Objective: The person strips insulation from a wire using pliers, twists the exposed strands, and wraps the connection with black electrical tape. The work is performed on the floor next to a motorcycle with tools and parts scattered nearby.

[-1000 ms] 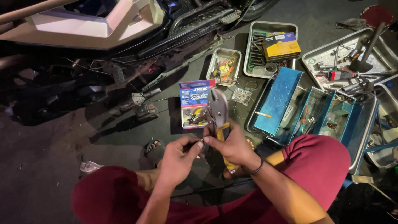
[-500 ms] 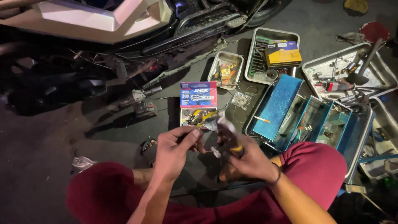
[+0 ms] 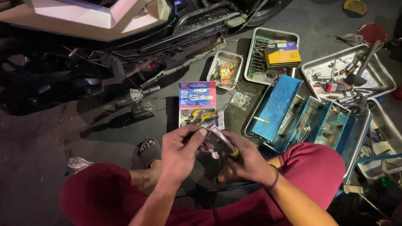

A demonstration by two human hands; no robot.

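Your right hand (image 3: 247, 161) grips the pliers (image 3: 224, 142); left fingers (image 3: 197, 134) pinch a small part at their tip, steadying it, left of the blue toolbox (image 3: 276, 106).

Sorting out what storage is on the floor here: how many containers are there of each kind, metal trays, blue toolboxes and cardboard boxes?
Metal trays: 4 (small, with yellow box, with hammer, far right)
Blue toolboxes: 1, opened out
Cardboard boxes: 2 (yellow, red and blue, open)
Total: 7
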